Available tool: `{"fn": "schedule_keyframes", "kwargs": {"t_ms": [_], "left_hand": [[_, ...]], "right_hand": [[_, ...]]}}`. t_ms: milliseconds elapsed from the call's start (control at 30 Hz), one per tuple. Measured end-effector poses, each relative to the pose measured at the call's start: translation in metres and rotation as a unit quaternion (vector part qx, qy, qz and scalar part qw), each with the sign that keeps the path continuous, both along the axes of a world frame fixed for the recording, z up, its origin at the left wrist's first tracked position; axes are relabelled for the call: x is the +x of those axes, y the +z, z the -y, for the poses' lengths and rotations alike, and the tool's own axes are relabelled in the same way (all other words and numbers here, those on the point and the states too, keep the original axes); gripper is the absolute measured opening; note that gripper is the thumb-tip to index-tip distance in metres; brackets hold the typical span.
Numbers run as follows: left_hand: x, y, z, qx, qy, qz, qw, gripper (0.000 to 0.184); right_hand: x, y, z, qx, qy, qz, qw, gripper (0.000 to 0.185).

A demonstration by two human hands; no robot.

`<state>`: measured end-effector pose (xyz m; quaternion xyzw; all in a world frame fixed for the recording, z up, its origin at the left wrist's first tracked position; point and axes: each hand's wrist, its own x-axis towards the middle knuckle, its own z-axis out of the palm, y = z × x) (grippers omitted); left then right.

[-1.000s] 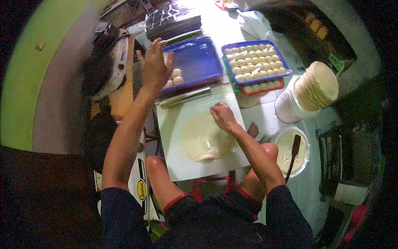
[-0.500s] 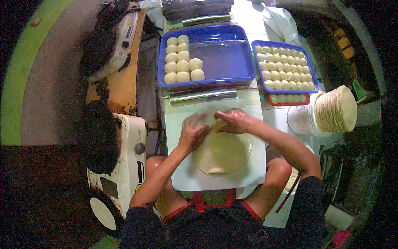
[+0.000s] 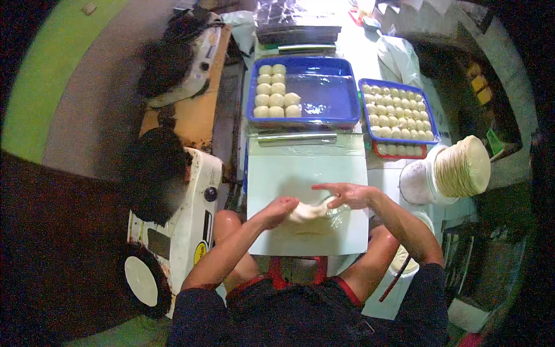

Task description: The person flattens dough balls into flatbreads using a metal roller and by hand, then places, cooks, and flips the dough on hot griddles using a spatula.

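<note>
A pale sheet of dough, bunched and blurred by motion, hangs just above the white board in front of me. My left hand is closed on its left end. Over its right end is my right hand, with the index finger stretched out to the left and the thumb apart from it. That thumb touches or nearly touches the dough; the other fingers are partly hidden. A shiny film or wet patch shows on the board below the right hand.
Beyond the board stands a large blue tray with several dough balls on its left side. A smaller blue tray full of dough balls rests over a red tray. At right, a stack of thin dough rounds leans by a white bucket. A white appliance stands left.
The dough, spread flat on the board before, is now lifted and bunched. Both hands moved nearer to me and farther apart. The left hand closed on the dough. The camera view shifted.
</note>
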<state>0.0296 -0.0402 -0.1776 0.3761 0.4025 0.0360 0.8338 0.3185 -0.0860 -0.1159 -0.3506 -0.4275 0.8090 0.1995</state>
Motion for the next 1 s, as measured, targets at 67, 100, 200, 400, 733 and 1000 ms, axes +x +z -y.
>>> {"fn": "schedule_keyframes", "kwargs": {"t_ms": [67, 100, 200, 400, 733, 1000], "left_hand": [[-0.025, 0.014, 0.021, -0.042, -0.033, 0.026, 0.998, 0.033], [-0.036, 0.039, 0.032, -0.098, -0.029, 0.039, 0.994, 0.034], [-0.082, 0.062, 0.051, -0.193, -0.007, 0.116, 0.974, 0.038], [-0.188, 0.164, 0.03, -0.039, 0.11, -0.033, 0.993, 0.039], [-0.407, 0.3, -0.142, 0.519, 0.261, -0.202, 0.789, 0.033], [-0.443, 0.14, -0.091, 0.727, -0.096, -0.327, 0.596, 0.036]], "right_hand": [[-0.02, 0.034, 0.005, -0.025, 0.05, 0.036, 0.998, 0.077], [-0.032, 0.048, 0.003, -0.061, 0.08, 0.042, 0.994, 0.077], [-0.076, 0.089, -0.007, -0.031, 0.143, 0.075, 0.986, 0.074], [-0.208, 0.179, -0.092, 0.22, 0.272, 0.159, 0.923, 0.074], [-0.391, 0.274, -0.27, 0.436, 0.18, 0.125, 0.873, 0.068], [-0.423, 0.064, -0.27, 0.7, 0.302, 0.256, 0.595, 0.043]]}}
